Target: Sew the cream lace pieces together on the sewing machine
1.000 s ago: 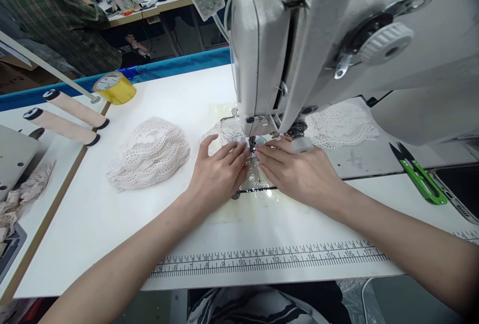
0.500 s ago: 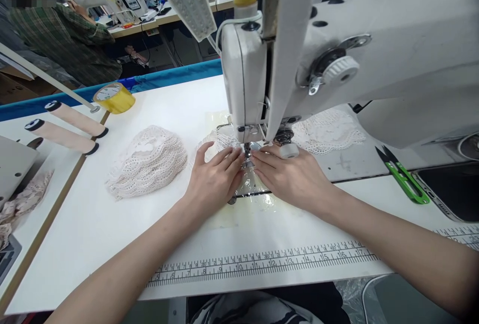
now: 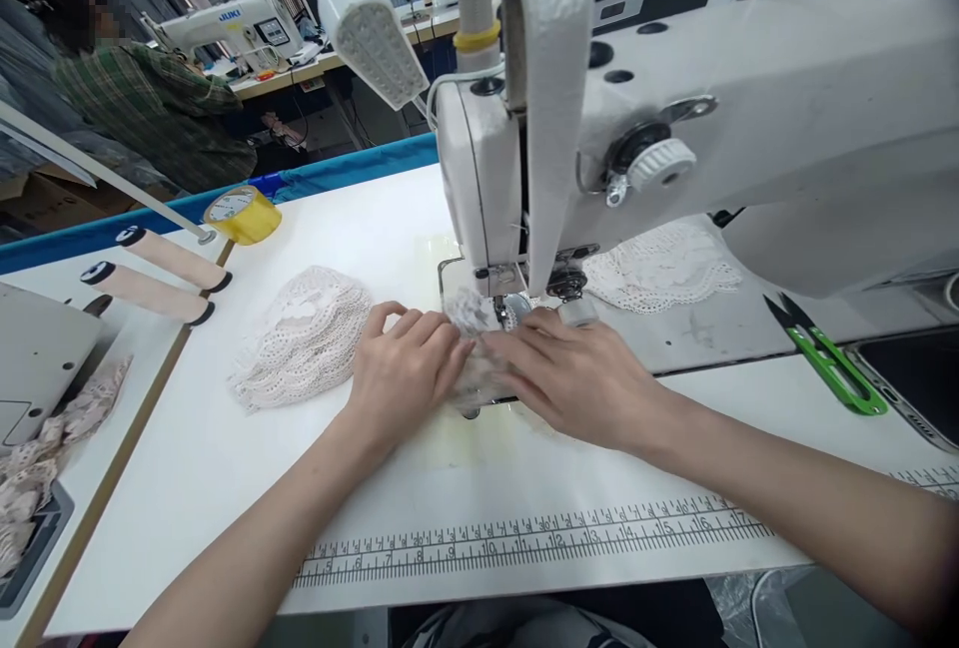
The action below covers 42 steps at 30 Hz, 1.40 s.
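Observation:
A piece of pale lace (image 3: 469, 314) lies bunched and blurred at the needle area of the white sewing machine (image 3: 486, 169). My left hand (image 3: 409, 358) grips its left side, fingers curled and thumb toward the lace. From the right, my right hand (image 3: 576, 368) has its fingers closed on the same lace, just in front of the presser foot (image 3: 500, 309). The fingertips of both hands are partly hidden or smeared by motion. A heap of white lace (image 3: 300, 338) rests left of my left hand, and more scalloped lace (image 3: 659, 264) lies behind the needle, under the machine arm.
Green thread snips (image 3: 831, 358) and a phone (image 3: 918, 378) lie at the right. Yellow tape (image 3: 244, 216) and two thread cones (image 3: 150, 294) are at the left. A printed ruler (image 3: 524, 538) runs along the front edge. A person in a plaid shirt (image 3: 150, 109) sits beyond.
Both hands have drawn slightly toward me, and the lace has come forward from under the needle area, bunching between them. The camera view has shifted a little.

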Tool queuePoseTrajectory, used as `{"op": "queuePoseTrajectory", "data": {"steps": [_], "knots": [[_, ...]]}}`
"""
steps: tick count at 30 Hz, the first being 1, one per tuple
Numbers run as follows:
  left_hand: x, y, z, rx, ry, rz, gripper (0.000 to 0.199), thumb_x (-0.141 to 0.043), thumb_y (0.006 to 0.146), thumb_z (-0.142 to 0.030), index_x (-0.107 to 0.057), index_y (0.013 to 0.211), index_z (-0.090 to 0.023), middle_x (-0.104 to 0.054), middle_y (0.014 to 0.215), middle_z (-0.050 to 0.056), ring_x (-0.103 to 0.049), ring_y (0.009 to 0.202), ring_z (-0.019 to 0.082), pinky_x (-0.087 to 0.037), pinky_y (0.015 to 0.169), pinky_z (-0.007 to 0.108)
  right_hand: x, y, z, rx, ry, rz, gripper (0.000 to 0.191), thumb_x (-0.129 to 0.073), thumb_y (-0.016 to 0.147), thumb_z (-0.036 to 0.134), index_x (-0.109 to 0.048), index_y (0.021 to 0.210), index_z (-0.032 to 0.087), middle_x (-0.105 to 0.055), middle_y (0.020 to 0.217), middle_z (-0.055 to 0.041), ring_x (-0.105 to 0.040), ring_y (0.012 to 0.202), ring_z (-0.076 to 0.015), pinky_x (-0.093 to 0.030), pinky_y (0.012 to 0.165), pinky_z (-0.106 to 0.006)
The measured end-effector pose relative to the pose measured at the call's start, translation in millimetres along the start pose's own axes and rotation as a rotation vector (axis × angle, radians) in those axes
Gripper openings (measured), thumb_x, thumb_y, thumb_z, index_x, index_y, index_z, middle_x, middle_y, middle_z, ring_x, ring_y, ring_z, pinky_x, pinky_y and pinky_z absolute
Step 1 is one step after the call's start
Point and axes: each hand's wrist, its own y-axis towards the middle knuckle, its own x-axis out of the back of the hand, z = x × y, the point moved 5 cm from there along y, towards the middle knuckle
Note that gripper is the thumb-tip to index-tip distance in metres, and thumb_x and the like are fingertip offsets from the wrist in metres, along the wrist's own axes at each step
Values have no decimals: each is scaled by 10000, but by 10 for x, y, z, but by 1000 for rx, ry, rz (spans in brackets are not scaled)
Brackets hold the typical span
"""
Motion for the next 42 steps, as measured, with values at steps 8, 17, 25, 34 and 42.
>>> {"op": "queuePoseTrajectory", "data": {"steps": [8, 17, 25, 34, 42], "knots": [[-54, 10, -113, -222, -120, 31, 300, -484, 925, -106, -622, 1173, -200, -690, 1225, 30, -617, 1146, 195, -405, 976, 394, 84, -60, 75, 89, 49, -73, 187, -512, 899, 89, -663, 818, 162, -699, 783, -25, -620, 777, -161, -442, 717, -302], [-141, -21, -91, -182, -234, 88, 365, -455, 915, -56, -626, 1208, -192, -692, 1187, 48, -592, 1161, 206, -415, 1022, 423, -29, -65, -45, -97, -86, 107, 216, -484, 953, 184, -673, 860, 136, -714, 913, -85, -623, 760, -190, -384, 584, -317], [-102, -43, -249, -249, -96, 66, 352, -512, 899, -103, -625, 1229, -154, -673, 1247, 67, -562, 1211, 262, -424, 1024, 452, -113, -50, -228, -137, -111, 150, 245, -457, 948, 194, -683, 976, 103, -720, 895, -118, -614, 934, -240, -402, 744, -346], [-80, -57, -361, -266, 64, 69, 320, -543, 917, -149, -630, 1224, -133, -680, 1227, 123, -561, 1242, 280, -413, 1016, 459, -135, -37, -278, -141, -25, 112, 298, -468, 881, 148, -671, 1090, 85, -720, 963, -117, -604, 918, -246, -423, 820, -359], [-81, -58, -368, -254, 69, 55, 311, -548, 913, -147, -627, 1214, -145, -683, 1222, 110, -554, 1242, 263, -403, 1024, 458, -104, -33, -279, -119, -40, 84, 269, -479, 874, 141, -684, 1041, 90, -712, 950, -122, -600, 917, -244, -414, 877, -369]]}}
